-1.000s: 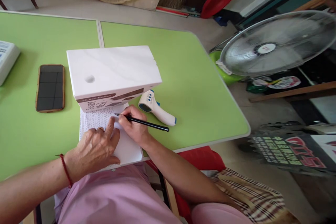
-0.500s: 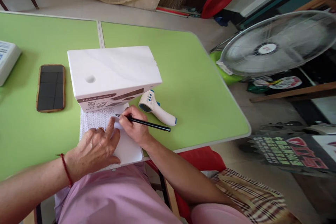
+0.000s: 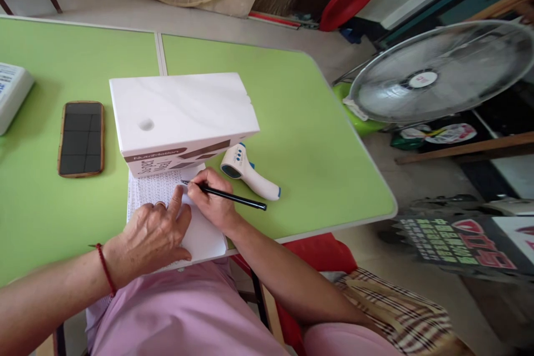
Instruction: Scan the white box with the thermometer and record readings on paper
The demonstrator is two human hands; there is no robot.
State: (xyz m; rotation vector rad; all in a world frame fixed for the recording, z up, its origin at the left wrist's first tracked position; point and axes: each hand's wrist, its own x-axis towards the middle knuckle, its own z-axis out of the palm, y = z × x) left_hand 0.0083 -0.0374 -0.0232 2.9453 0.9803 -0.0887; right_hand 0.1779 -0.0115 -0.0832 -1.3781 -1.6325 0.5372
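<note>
My right hand (image 3: 212, 197) is grasping a slim black pen (image 3: 237, 197), thumb and fingers pinching it close to its tip, the shaft slanting back to the right. My left hand (image 3: 156, 233) is lying palm down and loosely spread, grasping nothing; its index finger is reaching out just beside the pen's tip, and its thumb is pointing right. Both hands are resting on the handwritten paper (image 3: 204, 239), which is lying at the near edge of the counter (image 3: 317, 139), rows of writing filling its upper left part.

Just beyond, a white NutriMotion carton (image 3: 183, 103) is standing with its panels closed, so I cannot tell what is in it. It is hiding the paper's far end; whether it is pressing on the sheet I cannot tell.

The white infrared thermometer (image 3: 256, 181) is lying near my right hand, with green surface stretching from it to the rounded right corner. On the left, a smartphone (image 3: 81, 139) is lying beside the carton, leaving a narrow green strip between them.
</note>
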